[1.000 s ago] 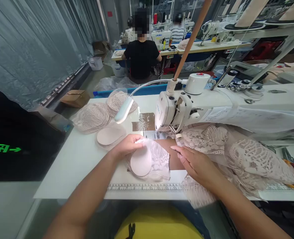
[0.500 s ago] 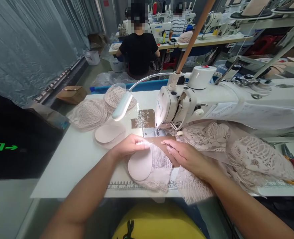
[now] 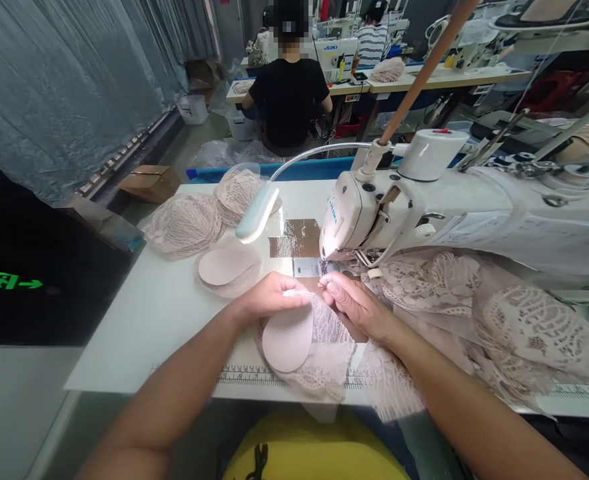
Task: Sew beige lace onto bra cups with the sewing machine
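On the white sewing table point(image 3: 154, 327) lies a pale pink padded cup point(image 3: 287, 341) backed by beige lace point(image 3: 324, 347). My left hand point(image 3: 269, 298) is closed, pinching the cup's top edge. My right hand point(image 3: 352, 303) is closed too, fingertips pinching the lace edge beside the left hand, just in front of the presser foot of the white sewing machine point(image 3: 369, 213).
A pile of lace cups point(image 3: 187, 223) and a loose pad point(image 3: 224, 265) lie at the left rear under a gooseneck lamp point(image 3: 257, 213). More lace pieces point(image 3: 514, 320) are heaped on the right under the machine arm. A person in black point(image 3: 289, 93) sits at a far table.
My right hand moved left and forward from lying flat on the lace to pinching its edge next to my left hand. The view shifted slightly.
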A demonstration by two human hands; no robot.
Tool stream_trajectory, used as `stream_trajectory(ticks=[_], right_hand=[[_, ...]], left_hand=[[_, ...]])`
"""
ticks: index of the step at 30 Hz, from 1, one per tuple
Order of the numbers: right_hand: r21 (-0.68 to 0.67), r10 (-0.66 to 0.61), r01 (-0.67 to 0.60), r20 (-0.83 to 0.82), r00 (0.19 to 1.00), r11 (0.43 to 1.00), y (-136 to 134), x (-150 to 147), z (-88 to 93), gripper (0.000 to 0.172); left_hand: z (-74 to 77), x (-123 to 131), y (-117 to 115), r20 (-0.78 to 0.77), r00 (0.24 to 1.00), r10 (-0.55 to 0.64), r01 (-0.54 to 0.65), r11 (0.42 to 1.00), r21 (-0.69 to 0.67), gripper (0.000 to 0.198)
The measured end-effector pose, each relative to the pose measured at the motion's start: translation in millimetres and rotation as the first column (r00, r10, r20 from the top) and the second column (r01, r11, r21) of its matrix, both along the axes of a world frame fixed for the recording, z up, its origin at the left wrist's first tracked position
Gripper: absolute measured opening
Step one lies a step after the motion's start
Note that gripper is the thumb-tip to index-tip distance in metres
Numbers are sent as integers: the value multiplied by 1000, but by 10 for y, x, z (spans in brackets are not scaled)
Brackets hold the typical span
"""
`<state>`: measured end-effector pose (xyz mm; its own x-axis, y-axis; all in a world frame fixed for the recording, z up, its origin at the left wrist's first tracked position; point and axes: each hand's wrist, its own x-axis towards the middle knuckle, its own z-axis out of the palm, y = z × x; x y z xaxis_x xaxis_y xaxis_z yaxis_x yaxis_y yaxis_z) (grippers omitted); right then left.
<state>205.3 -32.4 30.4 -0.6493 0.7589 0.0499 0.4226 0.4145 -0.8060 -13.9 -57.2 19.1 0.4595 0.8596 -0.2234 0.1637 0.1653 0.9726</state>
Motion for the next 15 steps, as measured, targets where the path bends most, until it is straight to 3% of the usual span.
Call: stream_trajectory(ticks=[6, 15], right_hand=[[-106, 60, -60, 1, 998, 993, 16, 12, 79, 23], [-65, 48, -46, 21, 999, 997, 9, -74, -29, 16]], left_hand=[[-27, -2, -13, 3, 1000, -30, 30, 1000, -7, 31], [-30, 39, -14, -51, 998, -47, 45, 998, -33, 41]])
